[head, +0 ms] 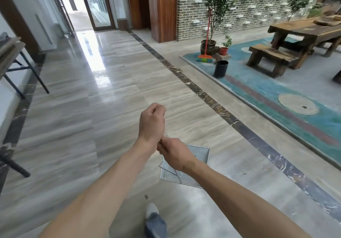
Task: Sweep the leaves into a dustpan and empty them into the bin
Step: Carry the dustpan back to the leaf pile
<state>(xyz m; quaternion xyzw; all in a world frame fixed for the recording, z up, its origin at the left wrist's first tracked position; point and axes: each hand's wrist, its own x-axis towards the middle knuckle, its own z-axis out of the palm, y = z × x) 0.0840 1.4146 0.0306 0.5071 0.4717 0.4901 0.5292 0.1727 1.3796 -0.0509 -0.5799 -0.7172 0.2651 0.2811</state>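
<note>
At the far left edge stood a dark folding stand (22, 66) against the white wall. Near the middle, the left hand (151, 122) was raised at the end of an outstretched bare forearm, its fingers curled into a fist around a thin handle that was mostly hidden in the grip. Just to its right and nearer, the right hand (175, 154) reached in from the lower right, touching the left wrist, its fingers closed around the lower part of the same handle. The metal dustpan (200, 152) hung directly beneath and behind the right hand, tilted, above the pale marble floor (83, 108). A shoe (154, 221) showed at the near edge below. Farther off, on the dark floor border right of the hands, lay a small pile of dry leaves (175, 70). Right of that, well apart from both hands, the black bin (220, 69) stood on the edge of the teal rug (276, 94). Just behind the bin, an orange broom (205, 57) leaned by a potted plant (208, 46), and a wooden bench (271, 57) stood at the far right.
</note>
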